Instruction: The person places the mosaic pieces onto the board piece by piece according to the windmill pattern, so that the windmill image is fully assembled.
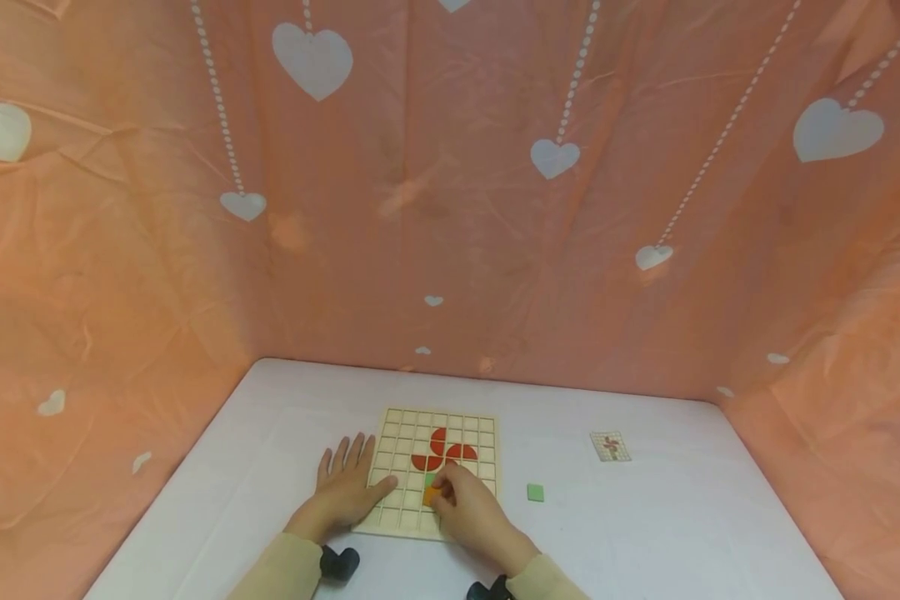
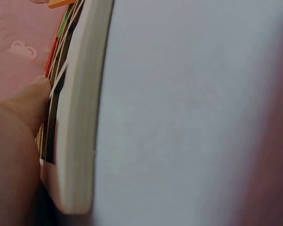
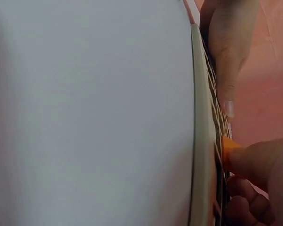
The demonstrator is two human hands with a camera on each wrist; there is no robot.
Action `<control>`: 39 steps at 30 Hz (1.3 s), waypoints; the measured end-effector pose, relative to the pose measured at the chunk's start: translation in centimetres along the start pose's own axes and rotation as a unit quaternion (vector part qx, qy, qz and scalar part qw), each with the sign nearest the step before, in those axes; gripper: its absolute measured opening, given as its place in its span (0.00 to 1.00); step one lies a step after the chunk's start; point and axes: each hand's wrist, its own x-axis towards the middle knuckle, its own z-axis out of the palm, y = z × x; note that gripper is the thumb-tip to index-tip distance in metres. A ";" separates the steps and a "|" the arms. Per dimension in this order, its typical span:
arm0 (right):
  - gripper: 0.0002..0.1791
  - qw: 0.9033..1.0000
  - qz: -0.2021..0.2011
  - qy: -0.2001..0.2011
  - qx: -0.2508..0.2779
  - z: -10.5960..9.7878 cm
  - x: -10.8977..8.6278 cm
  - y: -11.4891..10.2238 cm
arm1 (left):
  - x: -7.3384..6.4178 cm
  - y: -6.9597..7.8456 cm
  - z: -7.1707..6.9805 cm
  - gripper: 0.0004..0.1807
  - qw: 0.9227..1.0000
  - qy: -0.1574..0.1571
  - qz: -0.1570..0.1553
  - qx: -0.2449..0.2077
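Note:
A light wooden grid board (image 1: 401,429) lies on the white table. My left hand (image 1: 345,493) is spread at its left edge, fingers straight, with the thumb resting on the grid. Over the lower middle cells my right hand (image 1: 474,515) pinches an orange tile (image 1: 429,497); in the right wrist view this orange tile (image 3: 230,157) is tilted at the grid surface, partly covered by the thumb. Several red rounded pieces (image 1: 462,452) sit in the cells above in a pinwheel shape. Between them and the orange tile is a green tile (image 1: 430,479), partly hidden by my right fingers.
Right of the board, a loose green square tile (image 1: 536,492) lies on the table (image 1: 682,500). Farther right is a small card (image 1: 611,447) printed with a red pattern on a grid. An orange-pink cloth (image 1: 487,250) with white hearts surrounds the table's back and sides.

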 end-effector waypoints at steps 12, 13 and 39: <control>0.06 0.999 -0.006 0.005 -0.041 0.2 -0.2 -0.2 | 0.0 0.1 0.0 0.49 1.000 0.002 0.002 -0.002; 0.07 0.999 -0.007 0.006 -0.042 0.2 -0.2 -0.2 | 0.0 0.1 -0.1 0.49 1.000 0.002 0.002 -0.004; 0.09 1.000 -0.004 0.014 -0.022 -1.5 -0.9 0.8 | -0.2 0.1 0.0 0.49 1.000 0.004 0.001 -0.003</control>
